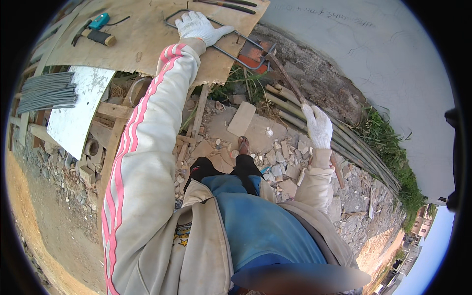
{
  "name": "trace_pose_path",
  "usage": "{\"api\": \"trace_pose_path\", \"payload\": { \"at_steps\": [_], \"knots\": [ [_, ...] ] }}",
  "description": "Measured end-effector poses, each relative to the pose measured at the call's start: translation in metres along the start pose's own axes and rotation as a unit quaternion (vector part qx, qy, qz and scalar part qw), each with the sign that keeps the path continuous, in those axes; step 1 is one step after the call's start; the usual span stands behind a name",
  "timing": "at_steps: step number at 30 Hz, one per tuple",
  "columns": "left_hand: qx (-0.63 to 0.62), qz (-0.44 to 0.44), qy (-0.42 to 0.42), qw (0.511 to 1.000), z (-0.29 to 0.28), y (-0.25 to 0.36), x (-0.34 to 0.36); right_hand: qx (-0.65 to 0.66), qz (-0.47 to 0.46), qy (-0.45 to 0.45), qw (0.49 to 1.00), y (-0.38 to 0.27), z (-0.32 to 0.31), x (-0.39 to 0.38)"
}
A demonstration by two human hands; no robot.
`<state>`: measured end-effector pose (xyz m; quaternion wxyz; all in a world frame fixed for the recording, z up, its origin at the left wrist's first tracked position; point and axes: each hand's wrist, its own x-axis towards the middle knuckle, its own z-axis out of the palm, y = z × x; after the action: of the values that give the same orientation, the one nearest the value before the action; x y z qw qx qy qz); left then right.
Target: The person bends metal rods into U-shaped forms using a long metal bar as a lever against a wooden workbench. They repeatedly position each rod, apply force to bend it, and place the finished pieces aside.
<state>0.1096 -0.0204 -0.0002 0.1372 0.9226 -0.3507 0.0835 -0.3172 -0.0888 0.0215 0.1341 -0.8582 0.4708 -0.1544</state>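
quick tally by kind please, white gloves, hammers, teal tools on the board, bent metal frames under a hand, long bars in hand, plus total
White gloves, on the left hand and right hand: 2
Hammer: 1
Teal tool: 1
Bent metal frame: 1
Long bar: 1
Total: 6

Under the fingers of the left hand (196, 30), a wire frame (227, 55) crosses the board (142, 42)'s edge; left of them I see a hammer (101, 38); from the fingers of the right hand (318, 127), a bar (286, 77) runs forward to the frame; below them, poles (361, 160).
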Motion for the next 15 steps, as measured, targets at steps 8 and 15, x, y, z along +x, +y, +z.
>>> {"api": "trace_pose_path", "payload": {
  "at_steps": [8,15],
  "knots": [
    [0.005,0.004,0.013,1.0,0.004,0.003,0.002,-0.051,0.037,0.077,0.995,-0.064,0.019,-0.079],
    [0.02,-0.002,-0.038,0.999,-0.007,0.004,0.006,0.069,-0.008,-0.079,0.994,-0.009,-0.01,-0.076]
  ]
}}
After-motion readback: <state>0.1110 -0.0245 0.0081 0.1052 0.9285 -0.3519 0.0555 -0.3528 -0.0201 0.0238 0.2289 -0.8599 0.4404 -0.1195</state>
